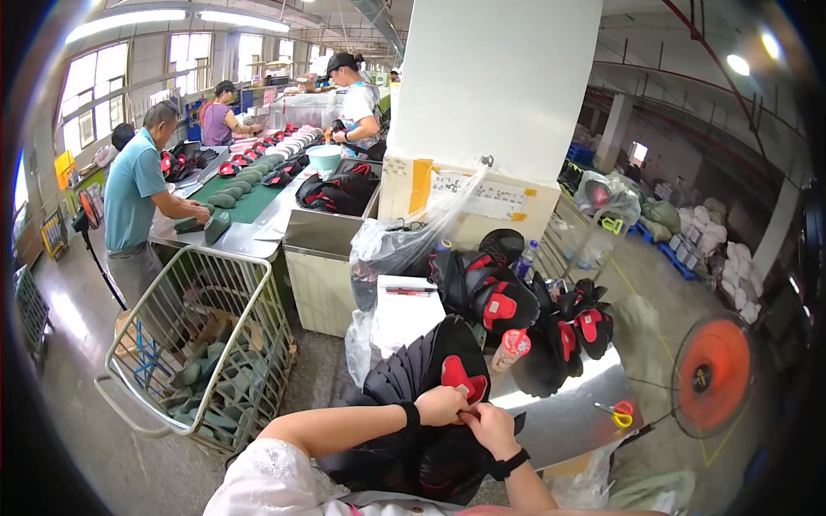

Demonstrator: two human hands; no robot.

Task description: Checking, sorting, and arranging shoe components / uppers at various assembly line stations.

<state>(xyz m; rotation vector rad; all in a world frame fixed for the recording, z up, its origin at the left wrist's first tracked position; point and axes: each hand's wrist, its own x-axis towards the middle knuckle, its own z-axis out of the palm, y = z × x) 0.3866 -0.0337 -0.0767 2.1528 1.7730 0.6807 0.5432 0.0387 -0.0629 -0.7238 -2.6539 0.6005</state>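
The black-and-red piece (465, 371) is at the near edge of the metal-topped table (559, 421), beside a fanned stack of black pieces (400, 378). Farther back on the table lie more black-and-red pieces (501, 308), heaped, with a lidded cup (511, 351) in front of them. White paper sheets (400, 322) lie at the table's left side, a red pen (411, 291) on top. Scissors (621, 416) with red and yellow handles rest near the right edge.

Room: a white pillar (499, 86) stands behind the table; an orange fan (707, 378) is to its right. To the left, a wire cart (234, 344) contains grey-green pads (211, 400); beyond it a person in a blue-green shirt (138, 185) works at a green-topped surface (245, 202).

Grip: the left hand (441, 405) is closed on the piece just below its red patch. The right hand's (493, 430) fingertips meet the left's; whether they grip the piece cannot be told.
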